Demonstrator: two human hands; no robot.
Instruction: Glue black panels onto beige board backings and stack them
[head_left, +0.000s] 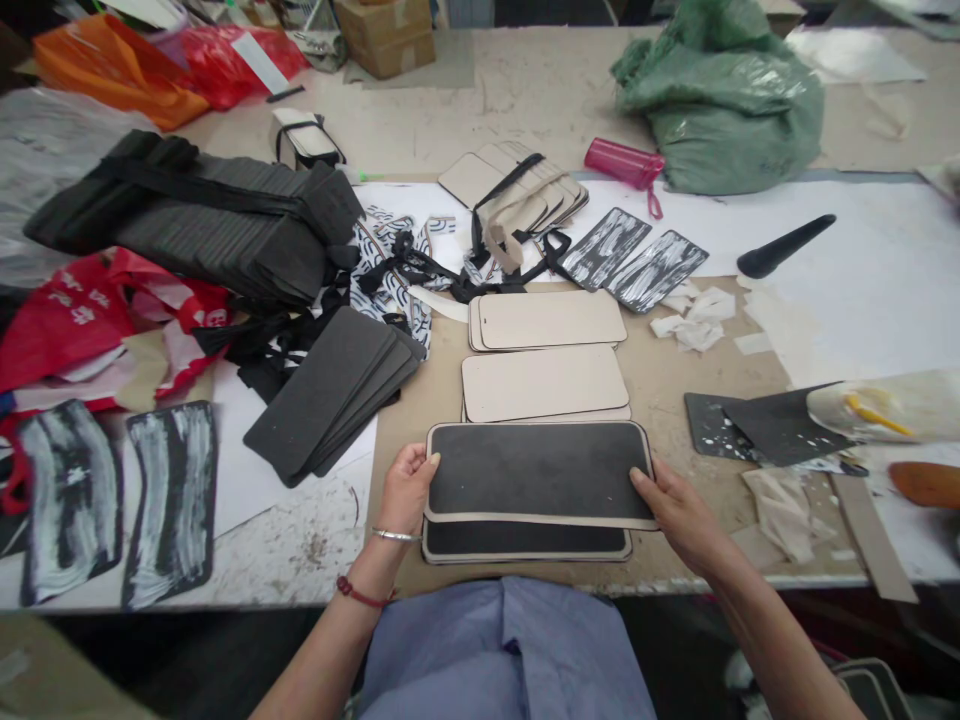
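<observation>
A black rectangular panel with a beige border [536, 472] is held level by its two short ends. My left hand [409, 490] grips its left end, thumb on top, and my right hand [675, 505] pinches its right end the same way. Partly covered by it, a similar black panel [525, 541] lies at the table's front edge. Just beyond are two small stacks of beige panels, a nearer one [544, 384] and a farther one [551, 320]. To the left, several plain black panels [326, 390] lie fanned out.
Glue-smeared black pieces lie at the left [171, 500] and back centre [656, 268]. A strapped black stack [225, 220] stands back left. On the right are a whitish container [892, 405], a black tool [784, 248] and a green bag [735, 100].
</observation>
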